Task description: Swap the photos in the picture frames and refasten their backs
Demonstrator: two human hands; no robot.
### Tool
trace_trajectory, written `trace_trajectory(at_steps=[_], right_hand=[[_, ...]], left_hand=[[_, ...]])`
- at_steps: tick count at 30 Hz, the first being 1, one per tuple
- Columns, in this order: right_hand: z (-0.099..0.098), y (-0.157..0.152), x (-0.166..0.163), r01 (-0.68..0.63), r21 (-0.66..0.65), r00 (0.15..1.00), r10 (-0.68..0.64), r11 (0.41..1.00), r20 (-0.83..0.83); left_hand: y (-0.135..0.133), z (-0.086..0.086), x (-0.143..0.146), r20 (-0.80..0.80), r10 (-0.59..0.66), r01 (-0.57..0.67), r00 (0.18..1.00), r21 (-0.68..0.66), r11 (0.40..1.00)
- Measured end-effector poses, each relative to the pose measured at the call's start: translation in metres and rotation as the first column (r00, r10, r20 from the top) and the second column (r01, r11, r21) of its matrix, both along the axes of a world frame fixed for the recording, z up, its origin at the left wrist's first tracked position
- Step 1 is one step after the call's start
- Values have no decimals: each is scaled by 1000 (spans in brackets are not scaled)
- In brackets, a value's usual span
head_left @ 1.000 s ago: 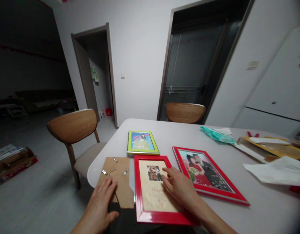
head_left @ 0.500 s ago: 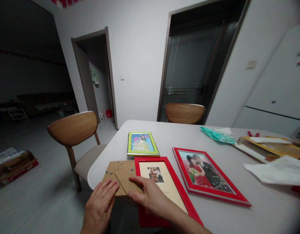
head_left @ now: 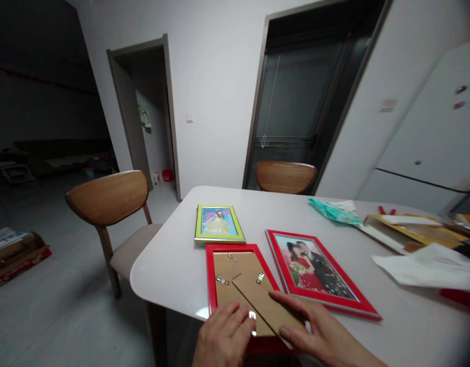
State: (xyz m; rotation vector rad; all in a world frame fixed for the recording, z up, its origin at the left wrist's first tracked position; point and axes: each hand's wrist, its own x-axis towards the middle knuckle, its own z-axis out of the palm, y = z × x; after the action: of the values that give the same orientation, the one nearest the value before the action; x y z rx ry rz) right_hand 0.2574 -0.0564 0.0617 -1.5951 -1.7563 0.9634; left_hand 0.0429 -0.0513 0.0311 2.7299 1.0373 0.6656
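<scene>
A brown backing board (head_left: 225,290) with metal clips and a stand leg (head_left: 260,300) lies over the red picture frame (head_left: 211,275), its rim showing around the board. My left hand (head_left: 223,334) rests on the board's near left part, fingers lying flat and close together beside a clip. With thumb and forefinger, my right hand (head_left: 315,326) holds the board at the stand leg on the right. The board covers the small photo and cream sheet inside the frame. Beside it lies another red picture frame (head_left: 271,250) with a couple's photo.
A green picture frame (head_left: 199,224) lies beyond the red one on the white table (head_left: 170,265). Towards the right are a teal packet (head_left: 329,211), a yellow envelope (head_left: 414,232) and white paper (head_left: 422,267). Wooden chairs stand at the left (head_left: 108,199) and the far side (head_left: 286,176).
Both hands have moved right with the backing board, from beside the red frame onto it. The board now covers the cream sheet and small photo. The view has shifted slightly.
</scene>
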Motion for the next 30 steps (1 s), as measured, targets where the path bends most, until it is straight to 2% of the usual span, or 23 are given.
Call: trace_trajectory(at_steps=[5, 10, 16, 23, 30], right_hand=[[-14, 16, 0, -18, 137, 971, -15, 990, 240], [-22, 28, -16, -44, 225, 882, -68, 973, 465], [-26, 30, -30, -51, 273, 854, -99, 961, 510], [-23, 42, -28, -151, 344, 869, -42, 927, 493], [-23, 63, -29, -137, 382, 790, -131, 914, 599]], left_hand=[[7, 3, 8, -9, 29, -29, 1000, -86, 996], [11, 3, 0, 0, 11, -11, 1000, -191, 982], [16, -4, -20, 30, 82, -72, 996, -251, 965], [14, 5, -24, -47, 137, -145, 989, -310, 940], [10, 9, -19, -84, 169, -187, 982, -321, 928]])
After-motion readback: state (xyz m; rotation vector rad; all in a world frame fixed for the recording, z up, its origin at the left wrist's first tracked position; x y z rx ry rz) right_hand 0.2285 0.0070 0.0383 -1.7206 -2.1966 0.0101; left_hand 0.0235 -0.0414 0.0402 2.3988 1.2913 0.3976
